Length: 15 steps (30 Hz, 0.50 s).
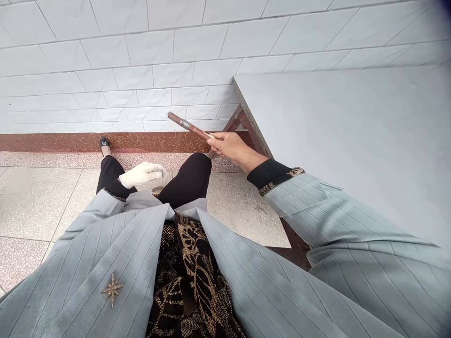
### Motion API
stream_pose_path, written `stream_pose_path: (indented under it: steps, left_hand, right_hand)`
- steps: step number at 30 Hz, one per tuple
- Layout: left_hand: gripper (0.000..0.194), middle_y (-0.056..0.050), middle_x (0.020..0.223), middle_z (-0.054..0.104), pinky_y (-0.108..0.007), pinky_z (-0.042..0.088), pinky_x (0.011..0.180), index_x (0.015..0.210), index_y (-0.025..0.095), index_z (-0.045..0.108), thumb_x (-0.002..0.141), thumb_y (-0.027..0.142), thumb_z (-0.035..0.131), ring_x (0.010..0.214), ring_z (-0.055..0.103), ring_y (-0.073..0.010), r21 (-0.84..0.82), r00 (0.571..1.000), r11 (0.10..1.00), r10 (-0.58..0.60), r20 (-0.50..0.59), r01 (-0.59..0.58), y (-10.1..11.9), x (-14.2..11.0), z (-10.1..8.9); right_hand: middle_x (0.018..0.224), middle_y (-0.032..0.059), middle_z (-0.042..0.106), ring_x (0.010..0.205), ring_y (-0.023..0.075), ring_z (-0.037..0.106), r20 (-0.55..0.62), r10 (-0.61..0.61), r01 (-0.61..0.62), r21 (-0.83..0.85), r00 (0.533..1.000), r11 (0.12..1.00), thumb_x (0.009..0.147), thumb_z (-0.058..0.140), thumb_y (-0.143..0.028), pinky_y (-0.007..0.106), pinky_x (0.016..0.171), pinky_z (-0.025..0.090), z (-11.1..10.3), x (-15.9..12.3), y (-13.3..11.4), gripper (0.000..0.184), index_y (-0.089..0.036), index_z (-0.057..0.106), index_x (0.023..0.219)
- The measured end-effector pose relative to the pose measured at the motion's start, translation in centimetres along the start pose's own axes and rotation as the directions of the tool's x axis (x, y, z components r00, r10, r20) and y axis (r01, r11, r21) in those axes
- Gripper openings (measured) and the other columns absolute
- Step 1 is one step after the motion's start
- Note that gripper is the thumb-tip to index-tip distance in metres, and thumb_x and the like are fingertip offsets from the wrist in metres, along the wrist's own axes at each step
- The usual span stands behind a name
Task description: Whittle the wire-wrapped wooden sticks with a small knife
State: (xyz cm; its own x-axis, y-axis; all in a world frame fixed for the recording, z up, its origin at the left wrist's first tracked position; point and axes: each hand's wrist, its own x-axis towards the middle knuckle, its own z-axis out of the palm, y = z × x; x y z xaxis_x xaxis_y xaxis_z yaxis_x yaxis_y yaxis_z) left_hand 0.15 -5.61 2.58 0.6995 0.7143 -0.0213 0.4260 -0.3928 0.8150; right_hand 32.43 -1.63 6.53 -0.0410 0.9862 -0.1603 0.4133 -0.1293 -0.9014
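White tiles cover the wall [148,47] beyond both my hands, and below them, just above the floor [45,202], runs a reddish-brown skirting band [151,141] veined with pale lines. To the right of my right hand [230,149] spreads a pale grey tabletop [345,131]; its near corner and edge come close to my wrist, and my forearm passes across that edge in view, though I can't tell whether it touches. A brown table leg [234,119] slants down just behind the same hand. My black trousers [190,178] show beneath and between the hands, with one black shoe [104,143] beyond my left hand [143,175].

My right arm reaches forward, its black cuff [268,174] showing past the pinstriped jacket [88,253]. Thumb and fingers grip one end of a reddish-brown stick [197,130], which tilts away from me, up and to the left, its far end apart from the wall. Silvery wire [184,123] is wound around it beyond my fingertips. My left hand, in a white knitted glove [137,177], hangs low above my lap, fingers loosely bent to the right; I can't tell whether it holds anything.
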Motion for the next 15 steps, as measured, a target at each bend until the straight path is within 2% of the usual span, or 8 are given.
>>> stream_pose_path:
  steps: [3,5,8,10,12,13,15]
  left_hand:
    - [0.032,-0.004,0.090,0.075,-0.029,0.051,0.078,0.098,0.016,0.074,0.095,0.042,0.055,0.079,0.065,-0.0162,0.136,1.000,0.991,-0.006,-0.002,0.006,1.1,-0.6,-1.0]
    - [0.029,-0.003,0.090,0.076,-0.030,0.052,0.080,0.096,0.017,0.075,0.095,0.039,0.055,0.082,0.067,-0.0173,0.185,0.999,0.983,0.000,-0.043,0.008,1.7,-0.9,-1.4]
    - [0.025,-0.003,0.094,0.077,-0.032,0.054,0.084,0.095,0.020,0.075,0.094,0.034,0.054,0.086,0.068,-0.0177,0.254,0.986,0.967,0.023,-0.164,0.019,2.4,-1.0,-1.7]
    - [0.025,-0.004,0.097,0.077,-0.033,0.053,0.088,0.095,0.020,0.074,0.093,0.030,0.052,0.089,0.069,-0.0178,0.300,0.964,0.953,0.042,-0.262,0.040,2.6,-1.0,-1.9]
    - [0.026,-0.005,0.098,0.077,-0.034,0.053,0.091,0.096,0.019,0.073,0.093,0.028,0.049,0.093,0.069,-0.0182,0.331,0.934,0.941,0.056,-0.354,0.069,2.7,-0.9,-2.1]
    - [0.026,-0.005,0.099,0.076,-0.034,0.052,0.092,0.096,0.018,0.073,0.092,0.026,0.048,0.094,0.068,-0.0184,0.334,0.919,0.939,0.063,-0.390,0.078,2.7,-0.9,-2.2]
    - [0.026,-0.005,0.098,0.076,-0.034,0.051,0.092,0.096,0.018,0.072,0.091,0.024,0.047,0.094,0.068,-0.0178,0.315,0.891,0.945,0.072,-0.448,0.082,2.7,-0.7,-2.4]
  right_hand:
    - [0.066,-0.0014,0.051,0.055,0.0092,0.042,0.002,-0.031,0.031,-0.258,1.000,0.966,0.093,0.062,-0.024,0.025,0.053,0.032,0.1,0.1,-0.1,0.022,-0.014,0.075,0.108]
    - [0.076,0.0026,0.061,0.066,0.0131,0.052,0.044,-0.065,0.078,-0.452,0.997,0.889,0.092,0.063,-0.025,0.027,0.062,0.037,0.1,0.1,-0.2,0.023,-0.015,0.077,0.107]
    - [0.096,0.0076,0.072,0.086,0.0203,0.062,0.159,-0.058,0.149,-0.657,0.986,0.739,0.091,0.064,-0.028,0.030,0.073,0.041,0.1,0.3,0.0,0.029,-0.018,0.078,0.115]
    - [0.102,0.0088,0.074,0.091,0.0231,0.064,0.264,-0.021,0.210,-0.714,0.964,0.668,0.090,0.064,-0.028,0.031,0.074,0.041,0.0,0.4,0.3,0.033,-0.019,0.079,0.118]
    - [0.100,0.0080,0.076,0.089,0.0234,0.066,0.425,0.011,0.313,-0.683,0.905,0.660,0.088,0.065,-0.029,0.032,0.074,0.042,-0.1,0.4,0.6,0.034,-0.019,0.080,0.117]
    - [0.097,0.0072,0.076,0.086,0.0230,0.066,0.518,0.028,0.363,-0.635,0.855,0.682,0.087,0.066,-0.030,0.031,0.074,0.042,-0.2,0.4,0.7,0.034,-0.019,0.080,0.116]
    - [0.097,0.0058,0.077,0.085,0.0220,0.066,0.691,0.047,0.431,-0.500,0.721,0.751,0.085,0.068,-0.035,0.031,0.075,0.044,-0.3,0.1,0.8,0.036,-0.020,0.081,0.115]
